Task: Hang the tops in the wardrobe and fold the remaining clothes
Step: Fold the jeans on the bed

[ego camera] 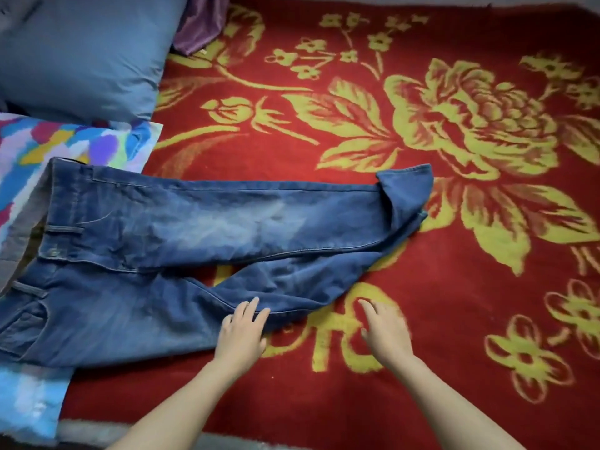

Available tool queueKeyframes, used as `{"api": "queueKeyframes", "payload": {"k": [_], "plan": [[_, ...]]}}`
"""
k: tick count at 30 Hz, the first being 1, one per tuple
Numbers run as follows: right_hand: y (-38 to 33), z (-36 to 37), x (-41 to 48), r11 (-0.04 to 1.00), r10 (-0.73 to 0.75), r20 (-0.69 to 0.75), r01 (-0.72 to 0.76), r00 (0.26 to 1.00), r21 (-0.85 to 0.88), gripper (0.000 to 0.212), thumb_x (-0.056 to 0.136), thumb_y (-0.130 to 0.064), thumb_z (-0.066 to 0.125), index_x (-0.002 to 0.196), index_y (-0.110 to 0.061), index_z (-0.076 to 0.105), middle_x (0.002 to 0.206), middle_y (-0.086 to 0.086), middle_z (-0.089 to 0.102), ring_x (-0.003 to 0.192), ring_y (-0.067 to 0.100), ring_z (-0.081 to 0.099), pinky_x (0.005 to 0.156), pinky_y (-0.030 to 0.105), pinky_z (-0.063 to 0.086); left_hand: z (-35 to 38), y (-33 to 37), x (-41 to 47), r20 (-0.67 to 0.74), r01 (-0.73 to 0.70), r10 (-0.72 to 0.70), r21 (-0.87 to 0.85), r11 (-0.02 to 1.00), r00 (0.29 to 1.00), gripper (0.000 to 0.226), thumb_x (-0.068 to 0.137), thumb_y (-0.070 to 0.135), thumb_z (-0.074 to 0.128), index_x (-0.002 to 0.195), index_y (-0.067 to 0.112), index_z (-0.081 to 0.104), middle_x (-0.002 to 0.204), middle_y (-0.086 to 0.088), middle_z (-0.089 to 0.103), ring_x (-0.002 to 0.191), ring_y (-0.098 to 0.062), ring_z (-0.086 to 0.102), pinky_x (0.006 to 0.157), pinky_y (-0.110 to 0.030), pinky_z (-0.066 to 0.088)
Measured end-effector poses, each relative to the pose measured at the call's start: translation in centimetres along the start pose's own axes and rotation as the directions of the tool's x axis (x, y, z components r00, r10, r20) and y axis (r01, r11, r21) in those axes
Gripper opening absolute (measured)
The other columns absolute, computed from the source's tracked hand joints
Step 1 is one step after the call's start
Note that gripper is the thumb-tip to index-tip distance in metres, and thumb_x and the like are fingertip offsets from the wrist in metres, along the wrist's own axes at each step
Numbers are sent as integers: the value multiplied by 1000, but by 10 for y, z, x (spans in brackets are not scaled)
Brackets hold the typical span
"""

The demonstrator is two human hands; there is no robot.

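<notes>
Left hand (242, 332): fingers straight, laid flat on the near leg of the faded blue denim jeans (162, 228), gripping nothing. Right hand (384, 329): fingers spread and relaxed, empty, over the red blanket with yellow flowers (454, 287), just beside that leg. It was blurred, so contact could not be confirmed. The jeans lay spread toward the blanket's left edge, waistband over a multicoloured patterned cloth (65, 141). The near leg's end was hidden under the far leg.
</notes>
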State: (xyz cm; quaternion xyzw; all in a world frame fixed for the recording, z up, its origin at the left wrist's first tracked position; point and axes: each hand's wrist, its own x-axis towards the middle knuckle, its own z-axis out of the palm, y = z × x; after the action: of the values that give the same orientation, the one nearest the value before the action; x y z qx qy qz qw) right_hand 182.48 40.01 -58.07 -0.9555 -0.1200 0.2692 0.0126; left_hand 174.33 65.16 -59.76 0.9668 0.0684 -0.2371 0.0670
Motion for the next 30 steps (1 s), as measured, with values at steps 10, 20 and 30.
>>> {"api": "queueKeyframes", "payload": {"k": [10, 20, 30], "plan": [[5, 51, 61, 949, -286, 127, 299, 950, -98, 73, 92, -27, 49, 150, -27, 4, 158, 6, -4, 146, 21, -2, 113, 41, 16, 37, 33, 49, 40, -26, 19, 189, 982, 999, 24, 78, 17, 65, 102, 13, 63, 118, -6, 64, 104, -23, 61, 86, -34, 45], [-20, 31, 67, 941, -321, -347, 254, 881, -225, 80, 42, -11, 87, 119, -20, 65, 114, 13, 66, 108, 31, 63, 85, 54, 48, -45, -4, 15, 350, 104, 268, -758, 643, 897, 5, 56, 14, 37, 51, 14, 38, 95, -4, 61, 83, -12, 50, 72, -29, 34], [42, -15, 45, 982, -179, -43, 181, 983, 59, 16, 87, -22, 52, 101, -18, 58, 99, 3, 64, 102, 21, 57, 97, 30, 30, -72, -34, -23, 437, 226, 287, -803, 552, 852, 43, 53, 26, 66, 72, -11, 54, 68, -8, 43, 66, -18, 40, 58, -29, 28]]}}
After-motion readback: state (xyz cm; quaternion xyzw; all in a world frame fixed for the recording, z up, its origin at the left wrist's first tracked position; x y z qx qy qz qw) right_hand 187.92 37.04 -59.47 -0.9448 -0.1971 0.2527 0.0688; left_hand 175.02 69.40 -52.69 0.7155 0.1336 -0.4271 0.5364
